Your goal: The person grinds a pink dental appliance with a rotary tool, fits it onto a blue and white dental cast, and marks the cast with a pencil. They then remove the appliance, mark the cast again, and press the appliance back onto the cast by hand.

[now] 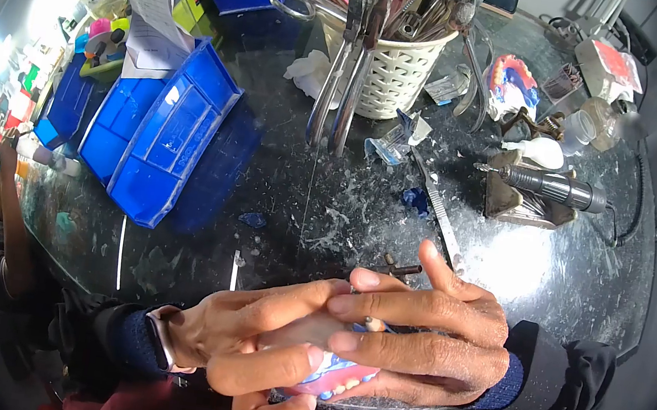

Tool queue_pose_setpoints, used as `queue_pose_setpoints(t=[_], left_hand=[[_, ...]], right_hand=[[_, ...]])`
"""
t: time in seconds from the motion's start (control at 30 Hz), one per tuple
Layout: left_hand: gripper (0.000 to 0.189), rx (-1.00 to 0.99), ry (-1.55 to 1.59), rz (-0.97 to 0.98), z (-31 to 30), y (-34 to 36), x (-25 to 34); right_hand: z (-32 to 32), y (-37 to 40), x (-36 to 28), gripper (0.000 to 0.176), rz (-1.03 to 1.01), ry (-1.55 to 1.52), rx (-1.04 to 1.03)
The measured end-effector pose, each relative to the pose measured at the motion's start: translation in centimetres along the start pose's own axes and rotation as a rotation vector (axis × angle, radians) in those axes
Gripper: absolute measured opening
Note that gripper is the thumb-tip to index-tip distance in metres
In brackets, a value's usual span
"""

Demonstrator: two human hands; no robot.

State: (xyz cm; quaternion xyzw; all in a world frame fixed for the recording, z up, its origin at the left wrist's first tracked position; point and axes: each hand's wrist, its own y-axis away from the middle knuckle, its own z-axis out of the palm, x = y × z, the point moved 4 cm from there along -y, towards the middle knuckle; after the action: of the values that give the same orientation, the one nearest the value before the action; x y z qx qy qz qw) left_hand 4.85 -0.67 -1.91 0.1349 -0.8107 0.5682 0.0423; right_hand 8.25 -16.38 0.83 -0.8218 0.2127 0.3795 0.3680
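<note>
My left hand (268,346) and my right hand (432,335) are both closed around a dental model (332,378) at the near edge of the table. The model has a pink gum part, whitish teeth along its lower side and blue patches. Fingers of both hands lie over its top and hide much of it. A small pale-tipped piece (373,324) shows between my right fingers; what it belongs to is hidden. Just beyond my right hand lie a dark metal rod (403,270) and a ridged metal hand tool (440,211).
Blue plastic bins (176,135) stand at the left. A cream basket (395,77) holds pliers and other tools. At the right, a rotary handpiece (551,187) rests on a holder near another dental model (513,84). A person (1,236) sits at the far left.
</note>
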Motion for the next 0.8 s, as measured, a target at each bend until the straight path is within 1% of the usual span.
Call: queue_pose_setpoints(t=[0.1, 0.2, 0.23, 0.27, 0.37, 0.43, 0.5, 0.6, 0.63, 0.67, 0.77, 0.8], left_hand=[[0.051, -0.062, -0.027, -0.069, 0.0, 0.2, -0.2], [0.049, -0.053, 0.209, -0.156, -0.2, 0.3, -0.9], [0.048, -0.117, 0.439, -0.522, -0.5, 0.6, -1.9], [0.048, -0.18, 0.667, -0.889, -1.3, 1.3, -2.2], [0.077, -0.112, 0.385, -0.519, -0.2, 0.2, -2.3], [0.087, -0.173, 0.556, -0.717, 0.0, 0.6, -3.0], [0.091, -0.242, 0.739, -0.889, 0.2, 0.1, -3.1], [0.099, -0.314, 1.066, -1.142, 0.4, 0.6, -2.6], [0.099, -0.28, 1.219, -1.266, 0.6, 0.8, -2.3], [0.099, -0.23, 1.36, -1.399, 0.8, 1.0, -2.0], [0.08, -0.239, 1.557, -1.297, 1.2, 1.1, -2.0], [0.081, -0.205, 1.55, -1.301, 1.3, 1.1, -1.9]], right_hand=[[0.1, 0.1, 0.3, 0.043, 0.037, -0.069, 0.013], [-0.1, -0.1, 0.5, 0.049, 0.122, -0.132, 0.011], [-0.2, -0.2, 0.6, 0.052, 0.155, -0.152, 0.005], [-0.4, -0.2, 0.7, 0.058, 0.186, -0.152, -0.012], [-0.7, -0.1, 1.2, 0.06, 0.256, -0.205, 0.017], [-0.7, 0.0, 1.6, 0.059, 0.27, -0.266, 0.062], [-0.7, 0.1, 1.7, 0.057, 0.304, -0.334, 0.093], [-1.0, 0.0, 1.5, 0.055, 0.352, -0.37, 0.078], [-1.1, 0.0, 1.5, 0.054, 0.372, -0.385, 0.068], [-1.1, 0.0, 1.5, 0.048, 0.334, -0.397, 0.036], [-1.0, -0.2, 1.1, 0.043, 0.334, -0.377, 0.023], [-1.0, -0.3, 1.0, 0.04, 0.342, -0.388, 0.045]])
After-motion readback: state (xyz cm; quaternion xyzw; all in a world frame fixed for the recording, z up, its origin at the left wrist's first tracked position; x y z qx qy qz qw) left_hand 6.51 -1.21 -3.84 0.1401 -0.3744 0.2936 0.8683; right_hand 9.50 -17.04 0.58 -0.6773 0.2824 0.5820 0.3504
